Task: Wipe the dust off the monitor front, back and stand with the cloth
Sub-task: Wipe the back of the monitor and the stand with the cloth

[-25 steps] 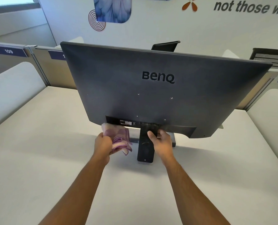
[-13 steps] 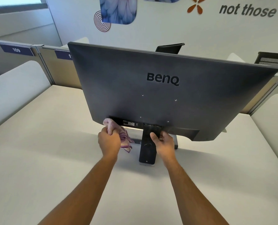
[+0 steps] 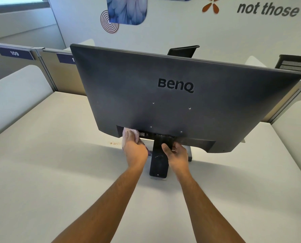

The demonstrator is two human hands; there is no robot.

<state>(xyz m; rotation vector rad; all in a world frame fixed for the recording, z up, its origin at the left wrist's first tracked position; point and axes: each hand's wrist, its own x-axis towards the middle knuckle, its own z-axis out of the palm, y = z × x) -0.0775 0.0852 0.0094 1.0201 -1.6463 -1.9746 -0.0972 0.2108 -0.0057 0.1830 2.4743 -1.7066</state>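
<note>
Pressing cloth [image 3: 130, 133] to monitor [image 3: 172, 95] — left hand [image 3: 134, 149]; right hand [image 3: 178, 155] grips stand [image 3: 159, 163].

We are in an open-plan office: a pale desk [image 3: 40, 172] sits fenced by low partition panels [image 3: 65, 74] carrying numbered seat labels [image 3: 14, 53], a monitor [image 3: 163, 95] stands on it, and the wall [image 3: 216, 32] behind shows printed graphics and lettering.

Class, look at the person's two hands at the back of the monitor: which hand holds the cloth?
The left hand holds the pink cloth, pressing it against the monitor's lower back edge. The right hand has no cloth; it grips the black stand.
</note>
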